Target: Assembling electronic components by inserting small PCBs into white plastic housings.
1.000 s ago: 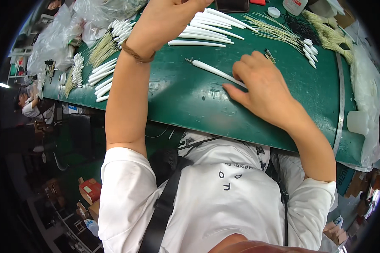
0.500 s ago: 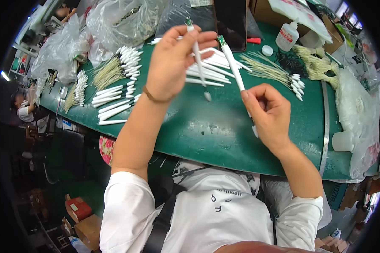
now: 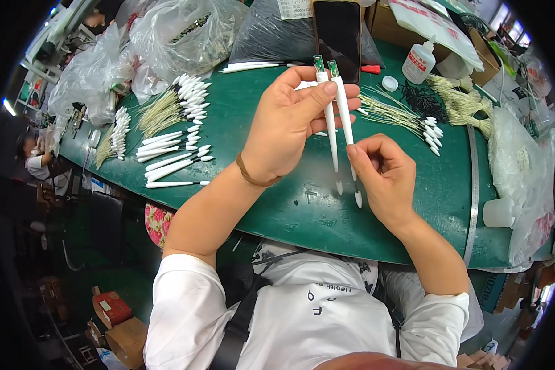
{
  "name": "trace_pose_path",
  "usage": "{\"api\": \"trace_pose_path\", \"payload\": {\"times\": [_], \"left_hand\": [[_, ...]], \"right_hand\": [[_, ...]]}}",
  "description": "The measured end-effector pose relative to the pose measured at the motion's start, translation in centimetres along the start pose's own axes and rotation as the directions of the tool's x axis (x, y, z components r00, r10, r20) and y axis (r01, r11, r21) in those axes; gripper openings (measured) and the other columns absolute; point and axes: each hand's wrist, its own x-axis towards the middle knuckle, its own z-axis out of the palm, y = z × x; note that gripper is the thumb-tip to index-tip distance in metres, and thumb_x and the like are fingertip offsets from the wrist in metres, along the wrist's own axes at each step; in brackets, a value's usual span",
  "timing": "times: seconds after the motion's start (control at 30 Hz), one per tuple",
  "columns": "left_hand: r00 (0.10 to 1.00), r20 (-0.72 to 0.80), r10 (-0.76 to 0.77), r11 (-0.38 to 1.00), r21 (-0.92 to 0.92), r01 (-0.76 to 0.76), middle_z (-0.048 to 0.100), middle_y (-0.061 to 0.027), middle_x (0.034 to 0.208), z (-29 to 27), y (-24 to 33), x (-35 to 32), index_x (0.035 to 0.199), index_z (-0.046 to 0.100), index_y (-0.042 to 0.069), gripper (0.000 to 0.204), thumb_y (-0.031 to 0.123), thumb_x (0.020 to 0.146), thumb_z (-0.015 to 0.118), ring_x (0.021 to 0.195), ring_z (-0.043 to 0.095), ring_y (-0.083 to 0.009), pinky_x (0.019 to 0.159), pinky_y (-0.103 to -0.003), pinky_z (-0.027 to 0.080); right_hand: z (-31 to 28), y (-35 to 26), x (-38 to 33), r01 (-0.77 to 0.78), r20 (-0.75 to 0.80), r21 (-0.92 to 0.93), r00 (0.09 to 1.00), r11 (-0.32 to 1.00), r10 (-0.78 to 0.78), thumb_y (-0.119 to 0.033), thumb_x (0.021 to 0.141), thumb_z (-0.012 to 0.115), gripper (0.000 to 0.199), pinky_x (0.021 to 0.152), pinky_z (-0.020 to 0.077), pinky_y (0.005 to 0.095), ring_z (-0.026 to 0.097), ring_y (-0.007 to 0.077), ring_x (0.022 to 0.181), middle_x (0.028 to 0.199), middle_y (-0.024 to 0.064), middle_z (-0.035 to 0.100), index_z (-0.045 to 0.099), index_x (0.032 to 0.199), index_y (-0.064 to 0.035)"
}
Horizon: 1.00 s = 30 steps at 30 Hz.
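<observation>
My left hand (image 3: 277,129) is closed, its thumb pressing on the upper part of a white tapered tube (image 3: 330,139). Close beside it on the right is a second white tapered tube (image 3: 343,108), which lies across my left fingers. My right hand (image 3: 385,179) pinches that second tube near its narrow lower end. From each tube's top sticks out a small green circuit board (image 3: 318,63). Below each narrow end hangs a white pointed tip (image 3: 359,199); a dark wire shows at the right one. Both tubes are held above the green table (image 3: 277,200).
At left lie bundles of white-tipped thin wires (image 3: 160,112) and rows of white tubes (image 3: 166,166). Plastic bags (image 3: 179,37) and a dark phone-like slab (image 3: 337,37) are behind. Toward the right are a glue bottle (image 3: 418,61), wire bundles (image 3: 391,114), a metal ruler (image 3: 473,197) and a white cup (image 3: 498,213).
My left hand has moved right and slightly down, bringing its tube alongside the other one. My right hand has shifted slightly left and down, still pinching its tube.
</observation>
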Motion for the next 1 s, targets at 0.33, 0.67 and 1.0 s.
{"api": "trace_pose_path", "payload": {"times": [0.33,0.67,1.0], "left_hand": [[1.0,-0.016,-0.002,0.999,0.039,0.003,0.062,-0.0228,0.108,0.2,-0.2,0.0,0.11,0.046,0.0,0.025,0.013,0.092,0.057,0.098,0.065,-0.0282,0.081,-0.037,0.056],[1.0,-0.013,-0.023,0.998,0.054,0.024,0.063,-0.0218,0.106,0.3,-0.3,-0.3,0.109,0.048,-0.001,0.024,0.014,0.092,0.056,0.095,0.066,-0.0269,0.08,-0.036,0.056],[0.975,-0.191,-0.112,0.992,-0.084,0.097,0.065,-0.0123,0.094,-1.4,0.3,1.6,0.101,0.054,-0.002,0.016,0.013,0.095,0.052,0.083,0.065,-0.0176,0.072,-0.027,0.055]], "right_hand": [[0.1,0.2,0.1,-0.012,0.053,0.019,0.999,1.0,0.01,-0.013,0.084,0.069,0.013,0.05,0.0291,0.0203,0.035,0.0036,0.057,0.068,-0.0037,0.051,0.063,0.079,-0.0025],[0.2,-0.2,-0.4,-0.051,0.069,0.052,0.996,0.997,0.047,-0.014,0.083,0.07,0.014,0.05,0.029,0.0199,0.035,0.0031,0.056,0.067,-0.0043,0.052,0.064,0.078,-0.0027],[-1.2,-0.9,1.4,-0.315,0.222,0.104,0.932,0.943,0.287,-0.036,0.089,0.06,0.035,0.05,0.0271,0.0192,0.039,0.0021,0.057,0.07,-0.0025,0.057,0.067,0.085,-0.0024]]}}
